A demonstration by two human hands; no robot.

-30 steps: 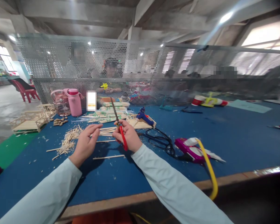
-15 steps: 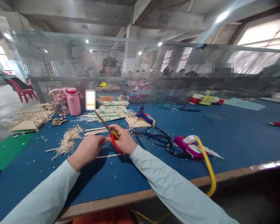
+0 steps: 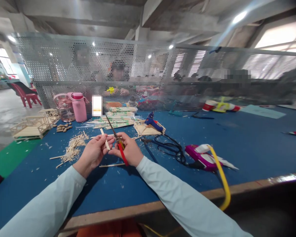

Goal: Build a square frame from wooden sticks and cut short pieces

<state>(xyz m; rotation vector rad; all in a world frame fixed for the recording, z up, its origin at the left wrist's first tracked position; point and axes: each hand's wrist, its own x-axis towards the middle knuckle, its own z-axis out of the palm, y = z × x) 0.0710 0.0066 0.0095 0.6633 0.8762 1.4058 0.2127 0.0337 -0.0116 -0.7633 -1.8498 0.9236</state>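
Note:
Between the thumb and fingers of my left hand point(image 3: 93, 152) are short pale wooden sticks point(image 3: 105, 140), tilted up to the left. My right hand point(image 3: 130, 150) grips scissors with red handles point(image 3: 122, 153), their blades pointing up and left. The tips of both hands are close together above the blue table point(image 3: 108, 194). One loose stick point(image 3: 111, 165) lies on the tabletop just below them. Left of my left hand is a pile of short cut stick pieces point(image 3: 75, 146).
Behind my hands lie bundled sticks point(image 3: 120, 118) and a blue glue gun point(image 3: 153, 122) on a wooden frame point(image 3: 140, 129). A purple glue gun point(image 3: 202, 158) with a yellow strip sits at right. Pink bottle point(image 3: 79, 108), peanuts point(image 3: 63, 127) and stick models point(image 3: 31, 128) stand at left.
My left hand has turned palm up and its fingers have opened somewhat, bringing the short sticks into view. The scissors stay in my right hand, and the view has shifted slightly.

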